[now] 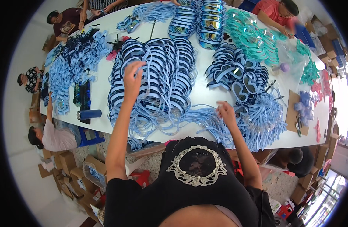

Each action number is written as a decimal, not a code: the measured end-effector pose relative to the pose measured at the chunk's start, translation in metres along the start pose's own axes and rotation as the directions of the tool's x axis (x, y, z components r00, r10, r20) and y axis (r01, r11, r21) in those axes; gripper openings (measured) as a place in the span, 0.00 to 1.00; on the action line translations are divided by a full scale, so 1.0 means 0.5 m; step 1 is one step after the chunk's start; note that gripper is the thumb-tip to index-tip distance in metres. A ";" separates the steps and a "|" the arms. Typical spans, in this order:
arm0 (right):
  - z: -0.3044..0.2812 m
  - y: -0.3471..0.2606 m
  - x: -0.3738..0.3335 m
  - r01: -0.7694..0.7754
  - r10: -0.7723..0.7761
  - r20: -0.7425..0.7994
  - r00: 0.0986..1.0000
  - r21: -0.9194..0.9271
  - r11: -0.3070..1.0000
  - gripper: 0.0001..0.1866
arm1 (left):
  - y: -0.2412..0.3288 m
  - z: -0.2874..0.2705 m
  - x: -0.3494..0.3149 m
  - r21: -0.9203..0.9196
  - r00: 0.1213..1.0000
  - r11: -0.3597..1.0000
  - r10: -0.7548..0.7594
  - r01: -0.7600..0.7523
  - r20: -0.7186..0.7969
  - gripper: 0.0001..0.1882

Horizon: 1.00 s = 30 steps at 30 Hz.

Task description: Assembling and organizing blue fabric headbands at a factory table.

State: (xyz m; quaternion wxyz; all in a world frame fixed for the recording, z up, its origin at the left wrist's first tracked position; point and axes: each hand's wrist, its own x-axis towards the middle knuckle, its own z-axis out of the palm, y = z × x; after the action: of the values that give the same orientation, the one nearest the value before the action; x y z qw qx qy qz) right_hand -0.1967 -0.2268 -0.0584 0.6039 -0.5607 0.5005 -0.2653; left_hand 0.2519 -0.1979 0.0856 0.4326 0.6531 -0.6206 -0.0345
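My left hand (133, 78) hovers over the left part of a big block of stacked light-blue goggles (147, 85), thumb and fingers apart, nothing seen in it. These goggles stand in several close rows, with dark lenses and pale straps hanging toward me. My right hand (226, 112) is between the loose light-blue straps (202, 116) and a second heap of blue goggles (242, 81). Its fingers are loosely bent and apart, with nothing visible between them. Beside it, a thick bundle of blue straps (263, 117) spreads at the table's near edge.
On the white table (208, 96) are mirrored goggles (211, 24), green goggles (253, 36), a tangled blue pile (73, 64), a dark-blue bottle (89, 114), scissors (298, 126) and a cardboard sheet (293, 109). Several people work around it. Boxes (68, 160) stand on the floor.
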 end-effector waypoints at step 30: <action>0.195 -0.143 0.003 0.421 -0.373 0.377 0.848 -0.053 0.905 0.07 | 0.183 0.212 -0.354 -0.528 0.465 0.096 -0.622 0.844 0.630 0.18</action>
State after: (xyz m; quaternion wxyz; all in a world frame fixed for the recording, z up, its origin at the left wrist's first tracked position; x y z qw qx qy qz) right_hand -0.0909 -0.2042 -0.0039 0.5778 -0.7301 0.2716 -0.2437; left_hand 0.0785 -0.0914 -0.0121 0.5132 0.5906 -0.1634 -0.6010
